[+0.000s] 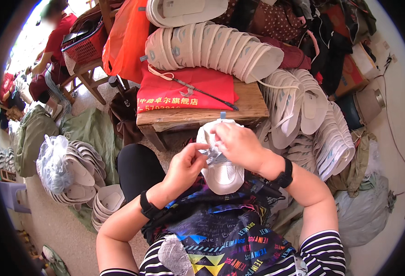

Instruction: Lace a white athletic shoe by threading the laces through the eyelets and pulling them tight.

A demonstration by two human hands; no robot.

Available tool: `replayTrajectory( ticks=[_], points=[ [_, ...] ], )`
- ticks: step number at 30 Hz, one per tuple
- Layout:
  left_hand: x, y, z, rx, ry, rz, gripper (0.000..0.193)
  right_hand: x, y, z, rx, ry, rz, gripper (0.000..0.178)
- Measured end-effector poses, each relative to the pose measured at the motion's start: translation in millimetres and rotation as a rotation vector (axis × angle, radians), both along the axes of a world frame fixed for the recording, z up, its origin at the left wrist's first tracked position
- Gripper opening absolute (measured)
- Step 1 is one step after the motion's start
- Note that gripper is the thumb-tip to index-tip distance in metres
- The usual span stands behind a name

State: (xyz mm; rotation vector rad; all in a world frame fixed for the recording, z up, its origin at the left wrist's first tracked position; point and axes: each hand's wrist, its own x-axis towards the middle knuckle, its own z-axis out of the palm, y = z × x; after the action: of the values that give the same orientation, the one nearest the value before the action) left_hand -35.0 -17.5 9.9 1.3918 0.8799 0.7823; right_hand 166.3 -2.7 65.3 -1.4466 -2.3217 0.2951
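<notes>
Hidden: the middle of the white shoe upper [223,175] is covered by both hands; what lies under the fingers cannot be made out.
Shoe upper: white mesh, rounded toe, held over the lap against a patterned apron [225,239], just in front of the desk [248,108].
Left hand [184,165]: fingers pinched together on a small grey piece at the upper's opening.
Right hand [239,145]: closed over the top of the upper, gripping it.
Wrists: a black band is worn on each.
Desk: worn wood, carrying a red cloth [184,89] and a thin black rod [207,93].
Around: curved rows of nested pale uppers [216,48] are stacked behind and to the right; more are piled on the floor at left.
</notes>
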Motion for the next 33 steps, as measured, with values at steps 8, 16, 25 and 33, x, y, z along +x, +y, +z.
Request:
replayTrajectory(
  ticks=[8,16,25,33],
  points=[
    [-14,11,13,-0.149,-0.034,0.041,0.012,-7,19,-13,-0.047,0.173,0.113,0.025],
    [13,22,22,0.501,0.304,0.143,0.010,-46,50,75,0.154,0.445,0.111,0.019],
    [32,33,25,0.897,0.654,0.148,0.009,26,22,11,-0.082,0.247,-0.034,0.010],
    [46,35,25,0.817,0.616,0.104,0.008,42,-24,-9,0.012,0.082,-0.039,0.008]
  ],
)
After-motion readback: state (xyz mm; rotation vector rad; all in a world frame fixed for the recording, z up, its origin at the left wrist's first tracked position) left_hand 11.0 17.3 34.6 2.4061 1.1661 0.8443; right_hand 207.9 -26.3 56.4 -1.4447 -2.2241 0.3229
